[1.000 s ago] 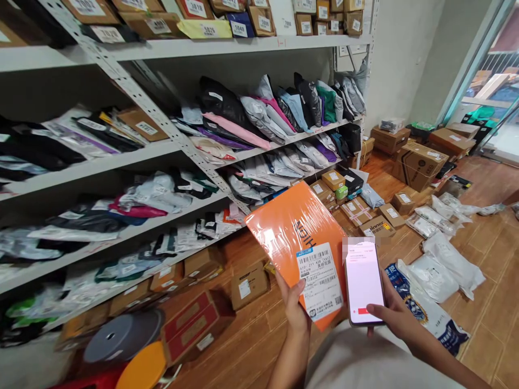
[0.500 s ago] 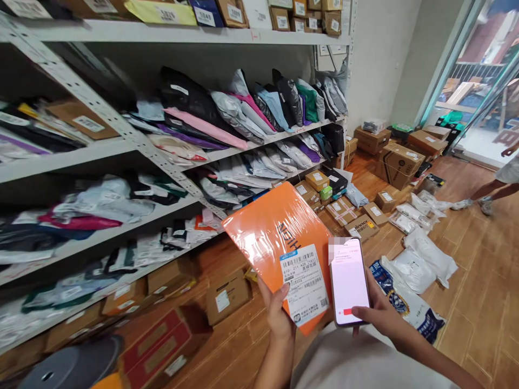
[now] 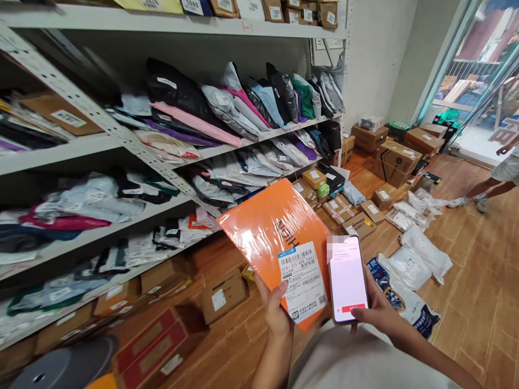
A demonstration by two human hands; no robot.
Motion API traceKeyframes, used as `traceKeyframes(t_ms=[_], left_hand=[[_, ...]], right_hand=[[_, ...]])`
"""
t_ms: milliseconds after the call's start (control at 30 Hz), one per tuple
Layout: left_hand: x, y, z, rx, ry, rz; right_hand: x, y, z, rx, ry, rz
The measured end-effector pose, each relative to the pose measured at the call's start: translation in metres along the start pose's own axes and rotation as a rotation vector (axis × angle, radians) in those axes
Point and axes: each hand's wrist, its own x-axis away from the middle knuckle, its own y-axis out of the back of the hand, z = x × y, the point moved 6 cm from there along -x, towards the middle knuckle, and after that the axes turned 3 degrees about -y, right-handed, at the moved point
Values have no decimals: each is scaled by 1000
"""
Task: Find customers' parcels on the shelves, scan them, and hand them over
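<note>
My left hand (image 3: pixel 279 310) grips the lower edge of a flat orange package (image 3: pixel 259 227) in shiny clear wrap, thumb on top. A white shipping label (image 3: pixel 303 283) with barcodes is stuck on its lower part. Just right of it, my right hand (image 3: pixel 379 305) holds a smartphone (image 3: pixel 348 281) upright, its screen lit mostly white. The right thumb rests on a red bar near the screen's bottom. The phone's left edge is close to the package; whether they touch I cannot tell.
White metal shelves (image 3: pixel 178 21) full of bagged parcels stand on the left. Cardboard boxes (image 3: pixel 396 162) and white plastic parcels (image 3: pixel 425 251) lie on the wooden floor. A red and brown box (image 3: pixel 152 346) sits at lower left. Another person's legs (image 3: pixel 484 189) show at the right, near a glass door.
The view has shifted slightly, so the shelves and floor parcels appear a little further left and higher. Both hands keep their holds on the package and the phone.
</note>
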Motion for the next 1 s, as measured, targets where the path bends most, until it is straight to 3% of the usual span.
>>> traceKeyframes(t_ms=[367,1000], left_hand=[[-5,-1,-3,29,-2,2],[-23,2,3,35,33,3]], right_hand=[[-5,3,-2,22,16,-54],[-21,0,-4,25,-53,-22]])
